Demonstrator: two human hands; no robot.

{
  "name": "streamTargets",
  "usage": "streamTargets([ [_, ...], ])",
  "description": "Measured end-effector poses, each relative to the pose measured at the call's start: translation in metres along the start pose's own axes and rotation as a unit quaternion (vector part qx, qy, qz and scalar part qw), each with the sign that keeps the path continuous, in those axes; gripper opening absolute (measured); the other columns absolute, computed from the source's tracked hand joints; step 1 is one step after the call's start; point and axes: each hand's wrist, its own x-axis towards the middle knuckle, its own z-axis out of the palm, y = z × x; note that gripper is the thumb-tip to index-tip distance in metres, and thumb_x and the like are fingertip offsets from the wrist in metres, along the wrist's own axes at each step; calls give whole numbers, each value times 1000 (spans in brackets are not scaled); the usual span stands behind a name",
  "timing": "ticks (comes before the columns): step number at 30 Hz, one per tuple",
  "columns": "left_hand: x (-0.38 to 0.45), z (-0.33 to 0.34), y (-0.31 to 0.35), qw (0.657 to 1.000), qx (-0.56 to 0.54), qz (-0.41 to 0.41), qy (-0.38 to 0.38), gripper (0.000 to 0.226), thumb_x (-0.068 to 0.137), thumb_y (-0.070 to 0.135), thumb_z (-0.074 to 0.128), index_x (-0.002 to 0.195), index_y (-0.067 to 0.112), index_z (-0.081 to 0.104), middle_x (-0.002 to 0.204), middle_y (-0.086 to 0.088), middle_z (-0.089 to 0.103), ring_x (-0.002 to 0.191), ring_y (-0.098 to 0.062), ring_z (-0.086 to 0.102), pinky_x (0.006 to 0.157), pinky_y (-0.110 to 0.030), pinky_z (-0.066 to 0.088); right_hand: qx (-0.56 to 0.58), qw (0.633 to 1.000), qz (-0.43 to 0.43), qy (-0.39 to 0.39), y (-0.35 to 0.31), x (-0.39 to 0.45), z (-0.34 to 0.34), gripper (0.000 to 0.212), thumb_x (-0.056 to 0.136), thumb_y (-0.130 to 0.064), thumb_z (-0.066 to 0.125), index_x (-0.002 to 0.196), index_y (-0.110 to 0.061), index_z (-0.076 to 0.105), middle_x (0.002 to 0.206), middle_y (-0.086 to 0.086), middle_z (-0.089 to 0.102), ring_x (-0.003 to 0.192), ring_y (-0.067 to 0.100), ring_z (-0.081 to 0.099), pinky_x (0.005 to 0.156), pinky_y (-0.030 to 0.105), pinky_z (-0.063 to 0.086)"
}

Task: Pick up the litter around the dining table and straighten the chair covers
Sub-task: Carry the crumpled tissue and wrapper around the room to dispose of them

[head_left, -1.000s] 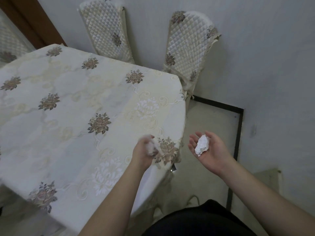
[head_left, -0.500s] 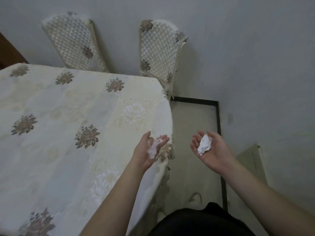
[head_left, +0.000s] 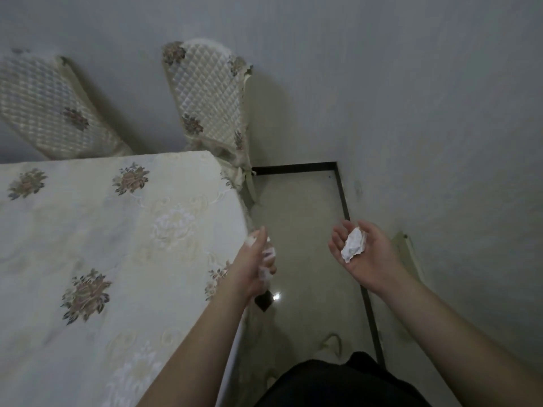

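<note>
Right hand (head_left: 363,254) palm up beside the table (head_left: 123,230), fingers loosely cupped, a crumpled wad (head_left: 354,245) of white paper lying in the hollow, cradled more than gripped. Left hand (head_left: 254,267) at the table's corner, seen from the back, fingers curled round a second scrap (head_left: 268,255) of white paper, only slivers of it showing between the fingers and somewhat blurred. Hands apart, with bare floor (head_left: 299,230) between them. Probably the step in hand: bringing the left scrap across to join the wad. Best done by carrying the left over the right palm and letting go only once directly above the hollow, low enough that the light paper drops straight in. Worth keeping the right palm level and cupped meanwhile; crumpled paper rolls easily and a tilt would tip it back onto the floor. After that, closing the right fingers over both pieces would free the left for the covers. Two quilted chair covers at the wall behind the table: the near cover (head_left: 211,95) with its lower edge bunched and a tie hanging loose by the table corner, likely needing a tug downward and smoothing; the far cover (head_left: 50,107) blurred, fit hard to judge. Something pale on the floor near the black clothing at the bottom of view, perhaps more litter, too unclear to say.
</note>
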Motion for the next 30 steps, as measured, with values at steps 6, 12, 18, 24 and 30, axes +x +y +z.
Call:
streamTargets([
  [6,34,44,7,998,40,6,-58,34,82,31,63,110,11,58,65,4,37,50,-5,36,46,-18,38,25,1000,-3,11,-48,28,-11,25,92,-29,50,99,-9,62,91,11,67,76,21,67,65,34,59],
  [12,60,82,10,999,34,-19,-13,36,83,44,62,91,12,48,64,3,49,35,-1,38,27,-13,23,41,999,-9,15,-90,48,-14,25,95,-29,49,100,-9,62,88,10,69,66,20,70,63,33,59],
  [18,89,98,16,999,23,-42,21,40,86,54,58,87,15,48,48,3,43,29,-5,30,28,-13,22,65,997,-21,23,-121,74,-12,25,94,-30,51,102,-10,62,82,8,72,69,19,68,64,32,58],
  [24,143,100,38,999,2,-7,-33,47,89,54,48,56,22,36,43,6,31,30,-6,19,37,-20,24,109,991,-37,66,-141,115,-6,24,94,-26,54,105,-6,60,98,12,64,84,20,63,63,30,58],
  [30,213,113,67,992,-31,-75,-101,24,87,40,56,74,23,49,65,6,43,50,-7,37,53,-29,51,88,988,-47,119,-160,165,6,21,93,-28,54,99,-10,63,97,8,62,81,16,60,60,23,56],
])
